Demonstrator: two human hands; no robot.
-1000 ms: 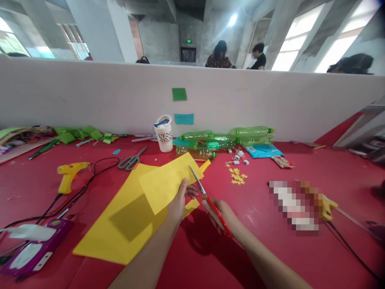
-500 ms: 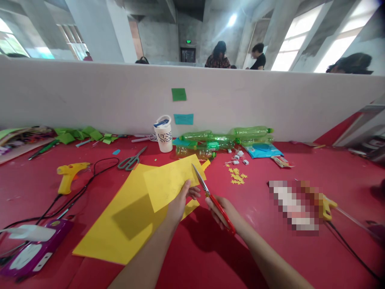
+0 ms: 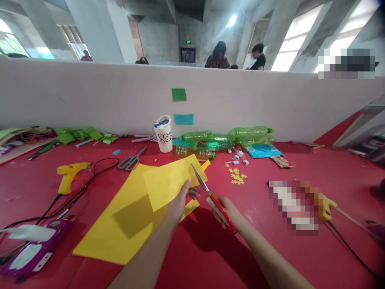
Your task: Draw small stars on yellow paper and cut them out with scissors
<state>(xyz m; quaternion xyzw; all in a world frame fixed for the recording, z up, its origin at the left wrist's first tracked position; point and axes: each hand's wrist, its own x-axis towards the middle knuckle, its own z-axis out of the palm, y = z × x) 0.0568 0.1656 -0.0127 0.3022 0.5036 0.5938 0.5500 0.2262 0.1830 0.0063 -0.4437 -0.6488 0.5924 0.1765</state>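
Note:
My left hand (image 3: 182, 197) pinches the lower edge of a yellow paper sheet (image 3: 164, 182), thumb on top, holding it above the table. In my right hand (image 3: 224, 210) is a pair of red-handled scissors (image 3: 221, 212), fingers wrapped round the handles. The blades lie over the right part of the sheet, pointing up and left, and look nearly closed. Beneath, a larger yellow sheet (image 3: 105, 233) rests on the red table, with the held sheet's shadow on it. Small yellow paper stars (image 3: 237, 176) lie right of the blades.
Grey-handled scissors (image 3: 130, 161) and a yellow glue gun (image 3: 70, 174) with its cord lie left, near a purple power strip (image 3: 39, 249). A white cup (image 3: 164, 136) and green plastic bottles (image 3: 222, 140) stand or lie before the partition (image 3: 120, 96). Another glue gun (image 3: 326, 206) is at right.
The strip of sheet right of the blades has shifted slightly to the right, and the scissors have moved very slightly left and down. My left hand stays in place.

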